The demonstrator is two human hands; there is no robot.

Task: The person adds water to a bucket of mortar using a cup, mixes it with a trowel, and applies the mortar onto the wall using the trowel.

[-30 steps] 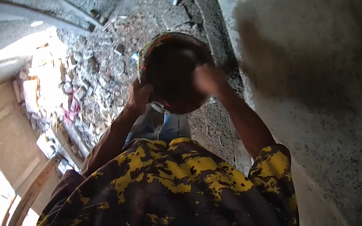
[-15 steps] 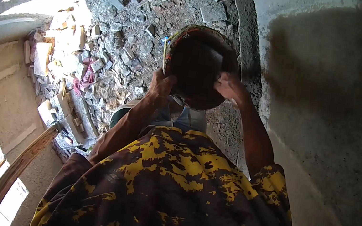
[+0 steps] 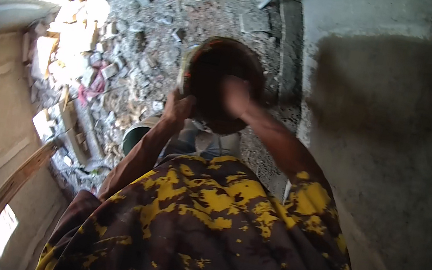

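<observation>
Right fingers (image 3: 232, 90) moved inward over bowl (image 3: 210, 67) — grip unclear; left fingers (image 3: 181, 103) clamp its rim (image 3: 184, 71).

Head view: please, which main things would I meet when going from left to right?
Wooden beam → pinkish cloth-like scrap → green bucket → left hand → dark round container, with the right hand over its opening → large dark patch.

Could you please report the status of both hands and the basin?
Left hand gripping round basin. Right hand at its opening, blurred. Bucket partly behind left forearm.
</observation>
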